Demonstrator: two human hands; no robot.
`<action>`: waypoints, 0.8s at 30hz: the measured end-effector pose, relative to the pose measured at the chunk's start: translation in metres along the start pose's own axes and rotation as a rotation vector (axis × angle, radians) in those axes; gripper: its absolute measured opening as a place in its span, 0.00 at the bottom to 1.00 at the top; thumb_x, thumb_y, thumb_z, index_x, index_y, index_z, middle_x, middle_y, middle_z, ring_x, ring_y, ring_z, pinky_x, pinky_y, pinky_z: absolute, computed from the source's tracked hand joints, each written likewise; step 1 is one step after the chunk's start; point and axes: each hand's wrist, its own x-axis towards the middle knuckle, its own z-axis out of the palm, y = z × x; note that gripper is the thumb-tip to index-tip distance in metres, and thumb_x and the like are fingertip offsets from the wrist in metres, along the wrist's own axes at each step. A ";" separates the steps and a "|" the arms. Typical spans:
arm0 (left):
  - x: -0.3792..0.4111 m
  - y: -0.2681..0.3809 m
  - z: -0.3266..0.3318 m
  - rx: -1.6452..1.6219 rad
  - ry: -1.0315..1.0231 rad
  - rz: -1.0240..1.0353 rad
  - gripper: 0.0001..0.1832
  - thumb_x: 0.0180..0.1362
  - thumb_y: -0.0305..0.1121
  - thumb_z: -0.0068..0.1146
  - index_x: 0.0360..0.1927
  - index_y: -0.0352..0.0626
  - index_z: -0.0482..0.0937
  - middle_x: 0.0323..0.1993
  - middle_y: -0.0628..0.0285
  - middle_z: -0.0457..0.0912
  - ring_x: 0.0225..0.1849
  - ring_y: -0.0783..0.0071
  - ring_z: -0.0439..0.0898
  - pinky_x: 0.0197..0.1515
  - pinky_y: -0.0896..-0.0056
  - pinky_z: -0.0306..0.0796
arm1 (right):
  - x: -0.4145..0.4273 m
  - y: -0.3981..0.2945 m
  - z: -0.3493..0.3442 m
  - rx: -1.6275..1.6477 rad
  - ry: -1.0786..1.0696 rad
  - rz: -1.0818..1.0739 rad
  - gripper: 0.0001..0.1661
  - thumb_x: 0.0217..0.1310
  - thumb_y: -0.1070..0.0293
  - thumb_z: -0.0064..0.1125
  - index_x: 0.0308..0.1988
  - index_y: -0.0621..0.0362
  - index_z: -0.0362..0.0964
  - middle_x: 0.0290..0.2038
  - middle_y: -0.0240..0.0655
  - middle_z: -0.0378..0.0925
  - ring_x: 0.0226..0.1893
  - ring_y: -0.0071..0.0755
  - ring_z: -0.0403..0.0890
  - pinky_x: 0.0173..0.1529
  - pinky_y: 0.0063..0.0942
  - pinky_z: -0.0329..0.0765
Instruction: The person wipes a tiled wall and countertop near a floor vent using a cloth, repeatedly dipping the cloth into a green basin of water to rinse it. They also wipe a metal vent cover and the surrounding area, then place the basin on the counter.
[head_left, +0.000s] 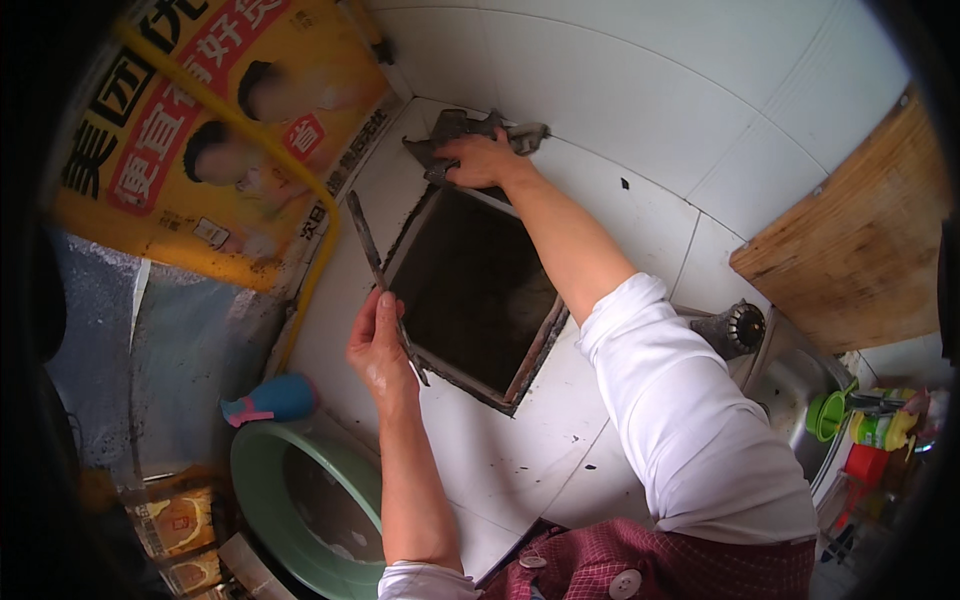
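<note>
My left hand (381, 337) grips a thin, dirty strip (365, 236) that slants over the left edge of a square opening (469, 292) in the white tiled counter (577, 420). Dark grime lines the rim of the opening, and its inside is dim. Beyond the far corner, my right hand (484, 159) presses on a crumpled dark grey cloth (457, 127) with its fingers spread. The cloth lies on the tiles close to the wall. Small black flakes dot the counter.
A green basin (259, 487) and a blue bottle (277, 397) are at the left, below a yellow pipe (304, 300). A steel sink (795, 390), a dark ribbed fitting (731, 330), a green cup (826, 416) and a wooden board (855, 247) stand at the right.
</note>
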 end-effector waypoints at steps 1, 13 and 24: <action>-0.002 0.000 -0.001 -0.005 -0.007 -0.012 0.15 0.55 0.31 0.62 0.44 0.33 0.78 0.34 0.63 0.81 0.35 0.78 0.77 0.43 0.79 0.70 | -0.004 0.001 0.002 -0.037 0.034 0.008 0.25 0.54 0.60 0.47 0.55 0.36 0.69 0.60 0.28 0.63 0.63 0.40 0.58 0.65 0.58 0.49; -0.013 0.006 0.011 -0.106 -0.086 -0.033 0.14 0.55 0.31 0.62 0.42 0.33 0.79 0.32 0.63 0.81 0.34 0.78 0.77 0.40 0.80 0.70 | -0.150 0.082 -0.025 -0.046 0.035 -0.217 0.18 0.41 0.73 0.55 0.38 0.56 0.75 0.39 0.36 0.74 0.47 0.43 0.69 0.49 0.38 0.69; -0.018 0.009 0.009 -0.035 -0.138 -0.072 0.17 0.54 0.31 0.63 0.45 0.31 0.77 0.36 0.62 0.80 0.36 0.78 0.76 0.44 0.79 0.70 | -0.149 0.106 -0.055 -0.134 0.393 -0.043 0.23 0.39 0.73 0.53 0.42 0.49 0.77 0.47 0.35 0.75 0.49 0.45 0.70 0.50 0.34 0.70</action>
